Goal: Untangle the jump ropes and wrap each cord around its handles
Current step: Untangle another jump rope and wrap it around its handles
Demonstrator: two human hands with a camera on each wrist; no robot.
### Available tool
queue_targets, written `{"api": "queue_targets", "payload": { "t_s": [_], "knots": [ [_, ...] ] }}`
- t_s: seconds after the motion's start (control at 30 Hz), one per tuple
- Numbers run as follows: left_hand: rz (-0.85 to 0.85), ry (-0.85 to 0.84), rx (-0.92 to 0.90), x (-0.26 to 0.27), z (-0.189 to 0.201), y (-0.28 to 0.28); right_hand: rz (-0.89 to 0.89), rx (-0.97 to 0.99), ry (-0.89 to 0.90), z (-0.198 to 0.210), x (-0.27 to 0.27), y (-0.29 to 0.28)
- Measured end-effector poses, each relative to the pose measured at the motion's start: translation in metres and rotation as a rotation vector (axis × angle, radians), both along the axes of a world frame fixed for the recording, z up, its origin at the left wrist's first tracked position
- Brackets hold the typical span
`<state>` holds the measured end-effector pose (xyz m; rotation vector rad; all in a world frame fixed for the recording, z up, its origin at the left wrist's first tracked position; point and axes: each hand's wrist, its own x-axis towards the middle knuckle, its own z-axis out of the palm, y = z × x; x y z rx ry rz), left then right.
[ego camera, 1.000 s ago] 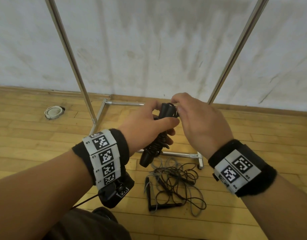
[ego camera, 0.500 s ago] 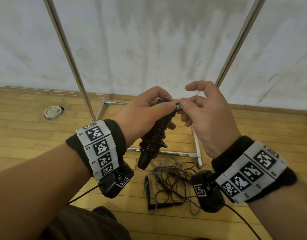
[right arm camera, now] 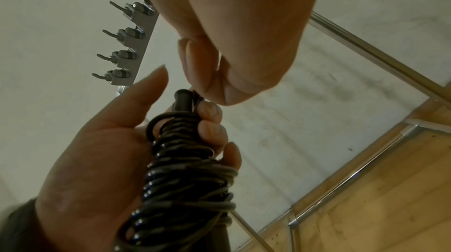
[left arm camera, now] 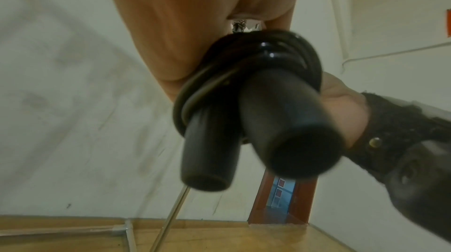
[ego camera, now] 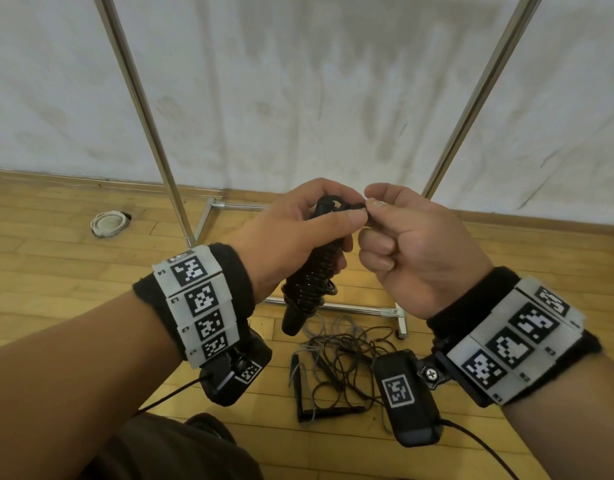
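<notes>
My left hand grips a black jump rope bundle, two handles side by side with the cord coiled tightly round them. The handle butts point down below my palm. My right hand pinches the cord's loose end at the top of the bundle, thumb and forefinger closed on it; the right wrist view shows that pinch beside the handle tip and the coils. On the floor below lies a tangled pile of grey and dark cords with black handles.
A chrome rack frame stands against the white wall, its base bar on the wooden floor just behind the pile and its uprights rising either side. A small white round object lies at the far left. A hook rail is overhead.
My right hand turned from covering the bundle's top to pinching the cord end, its fingers curling in. The left hand kept its grip and tilted the bundle slightly.
</notes>
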<state>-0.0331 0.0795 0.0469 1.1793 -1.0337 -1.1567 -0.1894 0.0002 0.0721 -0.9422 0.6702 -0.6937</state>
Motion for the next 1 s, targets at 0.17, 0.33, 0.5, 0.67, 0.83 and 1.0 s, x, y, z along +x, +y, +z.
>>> {"api": "queue_targets", "payload": {
  "t_s": [0.17,0.33,0.5,0.67,0.83,1.0],
  "knots": [
    [0.012,-0.047,0.023,0.0044,-0.0013,-0.0011,-0.002,0.046,0.014,0.0006,0.0009,0.0004],
    [0.016,-0.200,0.059,0.0061,-0.0021,-0.0025,-0.042,0.062,0.017,-0.0003,0.0015,-0.0003],
    [-0.046,-0.341,0.098,0.0067,-0.0009,-0.0031,-0.062,0.093,0.030,0.0013,-0.0006,-0.0029],
    [-0.064,-0.383,0.137,0.0086,-0.0035,-0.0034,-0.039,0.113,0.031,0.0034,-0.0023,-0.0033],
    [-0.087,-0.188,0.091,0.0058,-0.0083,-0.0017,0.001,0.102,0.044,0.0003,-0.0010,-0.0007],
    [-0.001,-0.132,0.059,0.0041,-0.0068,-0.0007,-0.026,0.087,0.066,0.0018,-0.0022,-0.0038]
  ]
}}
